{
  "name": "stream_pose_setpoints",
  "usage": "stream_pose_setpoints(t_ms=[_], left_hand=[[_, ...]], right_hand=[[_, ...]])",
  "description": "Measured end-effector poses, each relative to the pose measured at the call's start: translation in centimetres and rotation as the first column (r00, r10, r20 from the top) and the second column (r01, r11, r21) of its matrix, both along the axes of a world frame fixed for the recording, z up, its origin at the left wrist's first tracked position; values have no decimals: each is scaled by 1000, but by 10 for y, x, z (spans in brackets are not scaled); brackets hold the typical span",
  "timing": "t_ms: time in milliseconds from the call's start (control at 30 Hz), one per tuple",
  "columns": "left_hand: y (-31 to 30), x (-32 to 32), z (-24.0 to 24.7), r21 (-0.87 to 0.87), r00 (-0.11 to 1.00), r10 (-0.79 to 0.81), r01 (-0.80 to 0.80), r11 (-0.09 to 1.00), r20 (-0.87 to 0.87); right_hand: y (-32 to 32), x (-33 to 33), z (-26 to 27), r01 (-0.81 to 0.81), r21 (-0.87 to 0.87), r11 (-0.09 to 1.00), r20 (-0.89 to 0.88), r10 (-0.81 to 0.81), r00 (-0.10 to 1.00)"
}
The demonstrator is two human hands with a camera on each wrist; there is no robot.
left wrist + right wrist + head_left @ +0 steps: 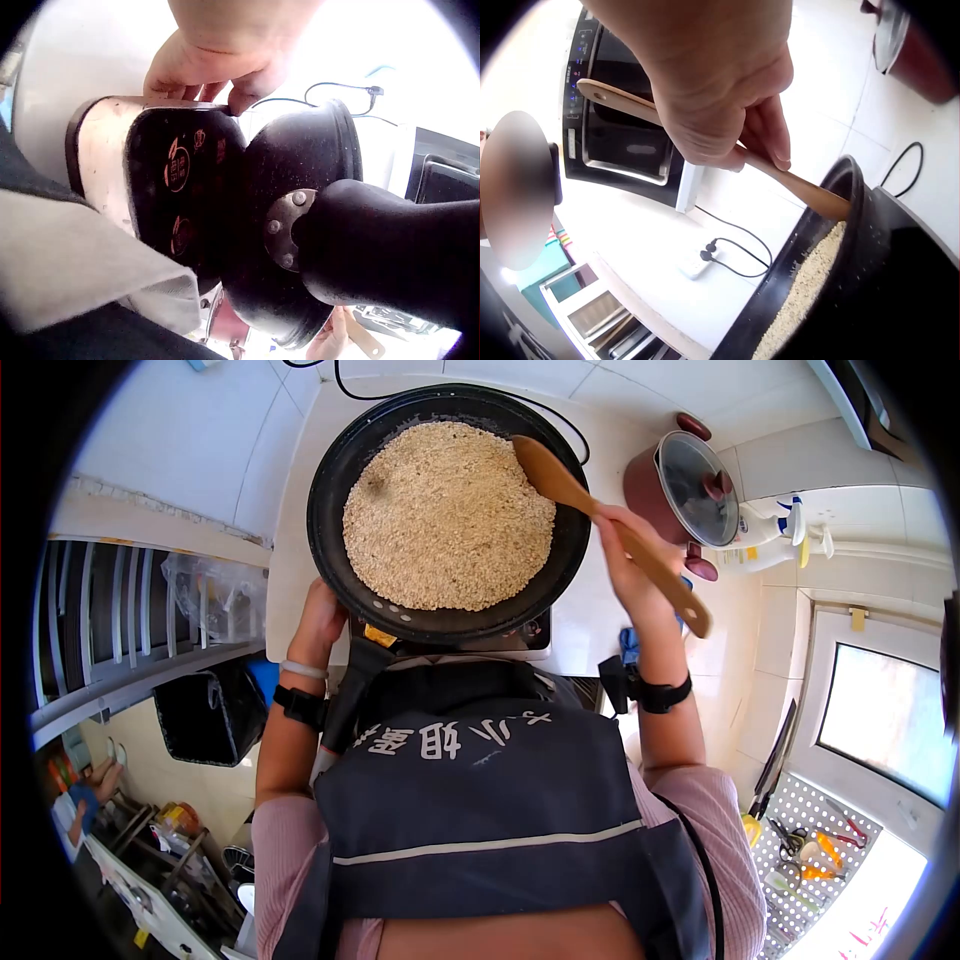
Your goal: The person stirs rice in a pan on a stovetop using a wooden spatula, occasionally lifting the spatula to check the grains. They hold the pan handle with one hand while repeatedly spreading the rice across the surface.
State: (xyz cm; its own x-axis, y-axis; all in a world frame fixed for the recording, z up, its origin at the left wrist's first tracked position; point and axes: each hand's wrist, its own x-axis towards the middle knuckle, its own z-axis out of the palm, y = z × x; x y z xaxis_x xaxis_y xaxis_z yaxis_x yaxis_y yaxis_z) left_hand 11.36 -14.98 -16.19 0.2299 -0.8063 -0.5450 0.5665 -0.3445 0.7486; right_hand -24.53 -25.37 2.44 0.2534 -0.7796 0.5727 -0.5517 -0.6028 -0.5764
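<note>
My right hand [637, 565] grips a wooden spatula [552, 472] around its handle. The blade leans on the inner right rim of a wide black wok [328, 530], at the edge of a heap of pale, coarse grains [450, 510]. Under the wok is an induction cooker [176, 165] with a black glass front. On the wok's left, my left hand [320, 615] holds the cooker's side edge. In the left wrist view, the thumb is at the glass and the fingers curl over the rim. The wok's thick black handle [405, 244] points toward my body.
A dark red lidded pot [645, 475] stands right of the wok, with spray bottles [765, 525] beyond it. A black cord [545, 408] runs behind the wok. To the lower left is a black bin [205, 720]. A black appliance [622, 135] appears in the right wrist view.
</note>
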Motion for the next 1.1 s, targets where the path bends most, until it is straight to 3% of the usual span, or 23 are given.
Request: stream_pose_setpoints(t_ms=[33, 100, 167, 233, 300, 333, 367, 433, 500, 567, 600, 700, 767, 800, 833, 900, 1033, 1100], left_hand=[[2, -1, 3, 9, 1000, 12, -12, 1000, -19], [4, -2, 7, 22, 999, 29, -29, 999, -29], [8, 0, 9, 35, 999, -39, 40, 999, -20], [19, 3, 20, 54, 999, -16, 19, 998, -48], [40, 25, 30, 72, 983, -9, -4, 997, 184], [56, 42, 40, 76, 878, 7, -50, 996, 479], [71, 55, 56, 67, 685, 12, -90, 994, 729], [92, 48, 122, -141, 394, 100, 77, 987, 914], [95, 4, 208, -128, -6, 146, 449, 884, 989], [97, -33, 239, -218, 52, 246, 665, 714, 968], [93, -48, 248, -317, 250, 195, 725, 612, 948], [77, -58, 253, -351, 322, 145, 800, 486, 936], [75, -64, 243, -562, 623, 106, 603, 566, 775], [68, -68, 244, -636, 631, 233, 545, 547, 740], [65, -66, 249, -630, 626, 229, 551, 547, 745], [62, -55, 267, -798, 760, 355, 338, 499, 544], [65, -34, 303, -758, 741, 311, 389, 523, 595], [68, -23, 314, -742, 821, 161, 387, 548, 547]], right_hand=[[0, 8, -4, -38, -4, 999, -46, 38, 998], [-2, 26, -25, -188, 20, 982, 93, 185, 978], [9, 40, -24, -272, 111, 956, 20, 272, 962], [15, 53, -26, -307, 46, 951, 12, 307, 952], [25, 63, -18, -414, -88, 906, -134, 401, 906], [31, 68, -12, -426, -128, 896, -174, 403, 899], [34, 74, -7, -424, -132, 896, -160, 403, 901], [42, 85, 3, -481, -156, 863, -193, 451, 871], [48, 103, 8, -482, -193, 855, -217, 442, 870], [54, 121, 7, -503, -158, 850, -328, 435, 839], [57, 128, 6, -500, -164, 850, -322, 433, 842], [63, 133, 6, -580, -74, 811, -372, 517, 771], [61, 129, 9, -587, -169, 792, -142, 569, 810], [59, 121, 11, -584, -174, 793, -137, 568, 812], [55, 108, 13, -549, -207, 810, -96, 542, 835], [50, 78, 12, -472, -213, 856, -42, 474, 879], [39, 18, 5, -356, -107, 928, -18, 356, 934], [34, -3, -7, -232, -110, 966, 28, 236, 971]])
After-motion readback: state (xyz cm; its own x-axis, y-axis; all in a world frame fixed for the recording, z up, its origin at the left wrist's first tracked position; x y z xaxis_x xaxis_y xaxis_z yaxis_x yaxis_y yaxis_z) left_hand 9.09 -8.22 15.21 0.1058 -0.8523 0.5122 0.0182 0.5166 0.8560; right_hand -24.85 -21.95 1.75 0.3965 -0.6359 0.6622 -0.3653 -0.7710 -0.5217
